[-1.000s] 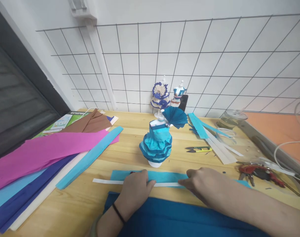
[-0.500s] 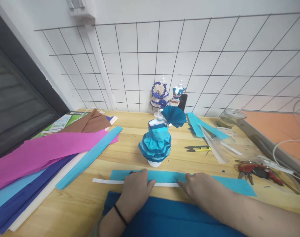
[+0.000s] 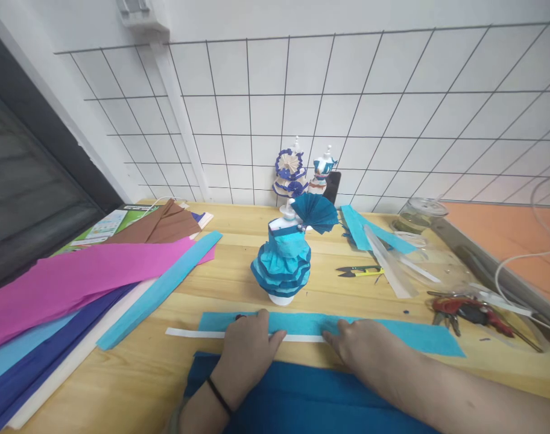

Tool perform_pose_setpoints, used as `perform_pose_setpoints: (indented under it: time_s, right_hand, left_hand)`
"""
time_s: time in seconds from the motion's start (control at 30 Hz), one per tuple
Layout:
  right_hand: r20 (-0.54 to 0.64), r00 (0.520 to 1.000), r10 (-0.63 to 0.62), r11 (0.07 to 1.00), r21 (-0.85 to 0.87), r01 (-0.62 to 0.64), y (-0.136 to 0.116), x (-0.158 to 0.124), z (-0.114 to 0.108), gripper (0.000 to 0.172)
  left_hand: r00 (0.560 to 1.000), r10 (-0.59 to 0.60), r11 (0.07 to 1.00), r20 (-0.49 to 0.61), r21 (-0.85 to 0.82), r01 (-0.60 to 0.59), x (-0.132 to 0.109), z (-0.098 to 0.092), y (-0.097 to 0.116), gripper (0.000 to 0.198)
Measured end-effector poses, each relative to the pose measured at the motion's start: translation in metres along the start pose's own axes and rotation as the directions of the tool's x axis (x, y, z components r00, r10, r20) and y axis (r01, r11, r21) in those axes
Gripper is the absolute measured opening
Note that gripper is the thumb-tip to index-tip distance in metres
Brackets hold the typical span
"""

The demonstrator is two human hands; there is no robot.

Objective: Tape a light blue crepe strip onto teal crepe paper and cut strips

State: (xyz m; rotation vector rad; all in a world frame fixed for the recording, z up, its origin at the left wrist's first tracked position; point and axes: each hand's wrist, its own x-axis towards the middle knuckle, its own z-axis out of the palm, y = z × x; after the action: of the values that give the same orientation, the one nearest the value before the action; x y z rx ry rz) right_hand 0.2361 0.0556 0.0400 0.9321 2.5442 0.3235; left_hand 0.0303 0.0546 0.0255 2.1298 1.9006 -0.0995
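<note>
A long light-blue crepe paper strip (image 3: 406, 336) lies across the near part of the wooden table (image 3: 221, 283), with a narrow white strip (image 3: 193, 333) along its near edge. My left hand (image 3: 250, 349) presses flat on the middle of the strip, with a black band on its wrist. My right hand (image 3: 369, 349) rests on the strip just to the right, its fingertips pointing left and touching the white strip. A dark-blue paper sheet (image 3: 302, 398) lies under both forearms. Behind the strip stands a small mannequin in a layered blue paper dress (image 3: 281, 262).
Long crepe sheets in pink (image 3: 76, 277), blue and white lie at the left. Snips (image 3: 360, 271), paper offcuts, a glass jar (image 3: 420, 214) and a bunch of keys (image 3: 465, 308) are at the right. Two more small dressed mannequins (image 3: 302, 172) stand by the wire grid wall.
My right hand has slid left along the strip toward my left hand, uncovering the strip's right end. My left hand has stayed in place.
</note>
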Motion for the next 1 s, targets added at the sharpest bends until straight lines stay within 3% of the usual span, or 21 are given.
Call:
perform_pose_setpoints:
  time_s: [0.47,0.63,0.73,0.83,1.0]
  right_hand:
    - [-0.052,0.997,0.065,0.997,0.048,-0.063,-0.02,-0.003,0.012,0.035]
    - [-0.04,0.994,0.105,0.993,0.055,-0.103,-0.027,-0.002,0.012,0.034]
    - [-0.038,0.992,0.117,0.991,0.067,-0.115,-0.027,-0.001,0.01,0.026]
    - [-0.051,0.991,0.124,0.989,0.086,-0.12,-0.028,0.0,0.008,0.017]
    - [-0.066,0.992,0.107,0.99,0.095,-0.101,-0.025,-0.003,0.005,0.016]
  left_hand:
    - [1.0,-0.019,1.0,-0.009,0.015,0.019,0.0,-0.002,0.004,0.033]
    - [0.997,-0.07,0.995,-0.043,0.066,0.072,-0.006,-0.003,0.02,0.026]
    - [0.998,0.062,0.997,-0.029,-0.041,-0.063,-0.009,0.002,0.038,0.019]
    - [0.964,0.266,0.93,-0.011,-0.258,-0.26,-0.005,0.01,0.055,0.021]
    - [0.939,0.343,0.878,-0.022,-0.348,-0.329,0.01,0.016,0.061,0.016]
